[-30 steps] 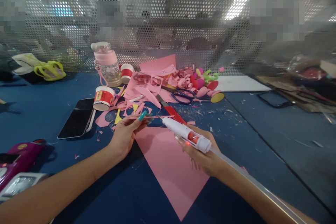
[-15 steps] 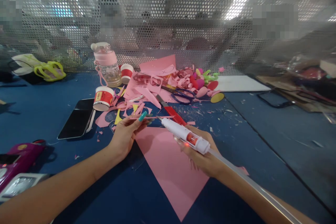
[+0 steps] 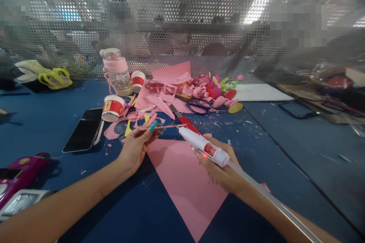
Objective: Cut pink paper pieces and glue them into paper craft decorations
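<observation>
My left hand [image 3: 137,143] pinches a thin pink paper piece [image 3: 168,126] edge-on between thumb and fingers, above the table. Wrapped in my right hand [image 3: 219,169] is a white hot glue gun [image 3: 196,139], slim like a pen, with a small red light glowing on it. A long translucent glue stick [image 3: 265,193] runs out of its back end along my forearm. The nozzle is at the right end of the paper piece; whether they touch I cannot tell. Below both hands a large pink paper sheet [image 3: 182,182] lies on the blue table.
Behind my hands are a red-handled cutter or knife [image 3: 188,123], dark-handled scissors [image 3: 199,105] and a heap of pink paper scraps [image 3: 159,98]. To the left stand a bottle [image 3: 116,72] and two paper cups, one nearer [image 3: 112,108]. A phone [image 3: 84,131] lies beside them.
The glue gun and my right hand have shifted slightly to the right, the nozzle moving toward the paper piece's right end. My left hand keeps its pinch, nearly still.
</observation>
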{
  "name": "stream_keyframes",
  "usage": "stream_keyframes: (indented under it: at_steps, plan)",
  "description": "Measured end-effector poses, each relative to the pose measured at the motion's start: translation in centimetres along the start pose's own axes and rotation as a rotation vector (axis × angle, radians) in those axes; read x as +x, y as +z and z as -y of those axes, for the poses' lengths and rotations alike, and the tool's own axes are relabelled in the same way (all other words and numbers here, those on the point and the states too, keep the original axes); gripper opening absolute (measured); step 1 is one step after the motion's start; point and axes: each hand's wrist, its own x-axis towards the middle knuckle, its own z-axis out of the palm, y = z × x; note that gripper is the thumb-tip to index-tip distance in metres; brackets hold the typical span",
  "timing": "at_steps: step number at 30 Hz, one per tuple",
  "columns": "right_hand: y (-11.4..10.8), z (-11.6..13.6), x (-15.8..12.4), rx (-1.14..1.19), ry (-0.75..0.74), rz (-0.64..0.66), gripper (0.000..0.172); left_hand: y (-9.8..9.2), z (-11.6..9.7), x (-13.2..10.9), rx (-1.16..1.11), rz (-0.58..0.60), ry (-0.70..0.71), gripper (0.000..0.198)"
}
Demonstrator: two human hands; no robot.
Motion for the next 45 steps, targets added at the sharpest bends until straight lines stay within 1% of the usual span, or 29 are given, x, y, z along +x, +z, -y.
stream_keyframes:
  at_steps: [8, 13, 17, 21, 25, 28, 32, 35, 39, 42, 44, 45]
  plan:
    - [0.0, -0.1, 0.0, 0.049, 0.077, -0.012, 0.015, 0.0, 0.1, 0.1, -0.01, 0.014, 0.006, 0.018]
    - [0.1, -0.3, -0.1, 0.058, 0.132, -0.043, 0.017, 0.0, 0.0, 0.1, -0.018, 0.009, 0.011, 0.019]
    - [0.1, -0.5, -0.2, 0.027, 0.138, -0.054, 0.014, 0.1, -0.1, 0.1, -0.026, -0.018, 0.028, 0.017]
    - [-0.2, -0.9, 0.0, -0.075, 0.112, -0.125, 0.013, 0.0, -0.2, 0.1, -0.058, -0.033, 0.03, 0.018]
    - [-0.8, -1.6, 0.7, -0.286, -0.001, -0.291, 0.021, 0.0, -0.2, 0.2, -0.075, -0.044, 0.034, 0.014]
    - [-1.0, -2.4, 1.3, -0.443, -0.033, -0.372, 0.022, 0.0, -0.2, 0.2, -0.06, -0.039, 0.03, 0.014]
    - [-0.8, -3.8, 1.8, -0.566, -0.041, -0.371, 0.033, -0.1, -0.1, 0.1, -0.065, -0.027, 0.036, 0.017]
    - [-0.6, -4.8, 2.1, -0.633, 0.003, -0.343, 0.039, -0.1, -0.1, 0.1, -0.068, -0.027, 0.037, 0.017]
    - [-0.8, -5.6, 2.7, -0.722, 0.06, -0.371, 0.036, -0.1, 0.0, 0.0, -0.075, -0.014, 0.035, 0.017]
    - [-1.7, -6.2, 3.1, -0.784, 0.086, -0.43, 0.033, -0.1, -0.1, 0.0, -0.066, -0.002, 0.037, 0.015]
    - [-3.0, -6.6, 3.3, -0.806, 0.086, -0.449, 0.031, -0.2, -0.1, 0.0, -0.057, 0.001, 0.041, 0.015]
    - [-3.9, -6.7, 3.4, -0.815, 0.077, -0.432, 0.029, -0.2, -0.1, 0.0, -0.054, 0.0, 0.043, 0.016]
